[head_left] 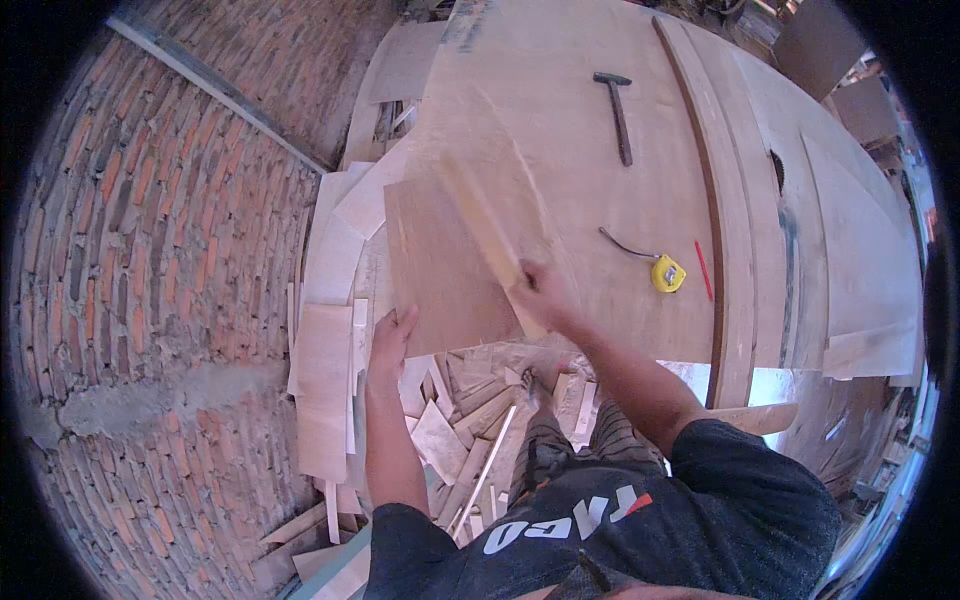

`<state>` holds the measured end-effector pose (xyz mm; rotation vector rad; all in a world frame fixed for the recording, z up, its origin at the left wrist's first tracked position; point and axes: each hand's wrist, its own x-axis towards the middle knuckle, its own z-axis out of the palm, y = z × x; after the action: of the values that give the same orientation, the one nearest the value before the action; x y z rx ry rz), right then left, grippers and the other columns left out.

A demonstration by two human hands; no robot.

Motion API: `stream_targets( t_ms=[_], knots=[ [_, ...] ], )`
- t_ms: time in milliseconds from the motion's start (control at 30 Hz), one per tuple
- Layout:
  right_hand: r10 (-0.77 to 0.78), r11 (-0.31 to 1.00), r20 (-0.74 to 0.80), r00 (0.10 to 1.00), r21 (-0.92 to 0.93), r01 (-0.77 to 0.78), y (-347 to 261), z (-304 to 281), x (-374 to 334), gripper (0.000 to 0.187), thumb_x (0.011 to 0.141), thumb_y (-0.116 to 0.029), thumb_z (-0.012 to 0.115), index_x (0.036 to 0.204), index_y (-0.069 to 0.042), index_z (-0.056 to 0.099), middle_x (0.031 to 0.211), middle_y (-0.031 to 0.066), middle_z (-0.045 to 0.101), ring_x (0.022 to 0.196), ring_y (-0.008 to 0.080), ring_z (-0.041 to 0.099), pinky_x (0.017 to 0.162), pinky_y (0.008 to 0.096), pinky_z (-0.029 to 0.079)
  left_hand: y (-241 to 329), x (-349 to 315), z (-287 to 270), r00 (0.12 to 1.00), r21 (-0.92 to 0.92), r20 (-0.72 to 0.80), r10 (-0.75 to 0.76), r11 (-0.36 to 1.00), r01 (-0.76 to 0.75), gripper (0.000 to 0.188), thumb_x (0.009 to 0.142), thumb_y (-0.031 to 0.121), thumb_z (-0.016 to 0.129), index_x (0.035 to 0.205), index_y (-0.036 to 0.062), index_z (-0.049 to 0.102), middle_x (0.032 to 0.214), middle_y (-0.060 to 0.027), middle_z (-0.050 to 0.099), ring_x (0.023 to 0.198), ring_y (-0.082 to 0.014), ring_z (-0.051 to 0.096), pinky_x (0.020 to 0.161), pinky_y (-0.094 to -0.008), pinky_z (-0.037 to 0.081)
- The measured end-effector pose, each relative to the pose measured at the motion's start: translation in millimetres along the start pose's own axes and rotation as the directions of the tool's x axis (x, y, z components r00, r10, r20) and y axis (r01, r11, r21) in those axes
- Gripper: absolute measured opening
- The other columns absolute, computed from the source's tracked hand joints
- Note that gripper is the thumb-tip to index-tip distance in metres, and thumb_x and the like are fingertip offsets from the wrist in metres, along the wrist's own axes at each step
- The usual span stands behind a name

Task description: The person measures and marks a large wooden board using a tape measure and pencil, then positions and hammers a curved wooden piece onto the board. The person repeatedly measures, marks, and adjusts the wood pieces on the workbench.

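My left hand is closed on the near left corner of a brown plywood piece, which lies tilted over the near edge of the large wooden worktop. In my right hand is a narrow, pale wooden strip, slanting away to the left across the plywood. Motion blurs the strip's far end. To the right of my right hand, a yellow tape measure with a dark strap rests on the worktop, beside a red pencil. Farther back lies a hammer.
A long wooden beam crosses the worktop on the right, with a dark toothed blade beyond it. Wood offcuts cover the floor around my feet. On the left, thin boards stand near a brick wall.
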<state>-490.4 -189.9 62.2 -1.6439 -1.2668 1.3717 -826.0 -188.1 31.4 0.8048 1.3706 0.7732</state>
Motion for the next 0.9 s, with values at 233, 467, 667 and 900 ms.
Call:
stream_targets(
  t_ms=[233, 467, 667, 900],
  knots=[
    [-0.218, 0.829, -0.542, 0.812, -0.542, -0.139, 42.8, -135.0, 91.0, 0.031, 0.093, -0.031, 0.07, 0.096, 0.0, 0.068, 0.088, 0.0196, 0.07, 0.083, 0.0343, 0.07, 0.079, 0.0466, 0.057, -5.5, -124.6, -52.9, 0.952, -0.204, -0.295, -0.082, 0.979, 0.02, 0.055, 0.103, 0.025, 0.071, 0.145, -0.0055, 0.054, 0.133, -0.0163, 0.068, 0.118, -0.0253, 0.069, 0.1, -0.0404, 0.058],
    [-0.208, 0.563, -0.333, 0.92, -0.809, -0.166, -13.1, -184.2, 250.6, 0.037, 0.095, -0.035, 0.067, 0.114, -0.003, 0.072, 0.123, 0.0256, 0.072, 0.116, 0.0409, 0.07, 0.097, 0.0526, 0.057, -166.3, -296.7, -168.8, 0.75, 0.09, -0.658, 0.068, 0.996, -0.011, 0.063, 0.104, 0.031, 0.068, 0.153, -0.0005, 0.045, 0.142, -0.0175, 0.062, 0.128, -0.0317, 0.064, 0.103, -0.0481, 0.057],
    [-0.34, 0.301, -0.098, 0.935, -0.953, 0.009, -24.3, -177.3, 307.4, 0.03, 0.093, -0.021, 0.066, 0.118, -0.009, 0.073, 0.126, 0.0173, 0.072, 0.12, 0.0375, 0.068, 0.101, 0.0507, 0.056, -229.2, -358.5, -145.3, 0.504, -0.439, -0.794, -0.339, 0.894, -0.09, 0.05, 0.104, 0.033, 0.063, 0.145, 0.004, 0.056, 0.136, -0.0132, 0.067, 0.117, -0.0292, 0.068, 0.092, -0.0454, 0.058],
    [-0.328, 0.099, 0.337, 0.883, -0.917, 0.386, -34.0, -121.7, 223.0, 0.032, 0.09, -0.012, 0.068, 0.121, -0.012, 0.072, 0.127, 0.01, 0.071, 0.118, 0.0355, 0.068, 0.099, 0.0495, 0.058, -353.4, -427.8, -114.9, 0.176, -0.653, -0.75, -0.638, 0.756, -0.043, 0.031, 0.103, 0.034, 0.058, 0.125, 0.0132, 0.065, 0.113, -0.0059, 0.07, 0.094, -0.022, 0.067, 0.067, -0.0346, 0.049]
  ],
)
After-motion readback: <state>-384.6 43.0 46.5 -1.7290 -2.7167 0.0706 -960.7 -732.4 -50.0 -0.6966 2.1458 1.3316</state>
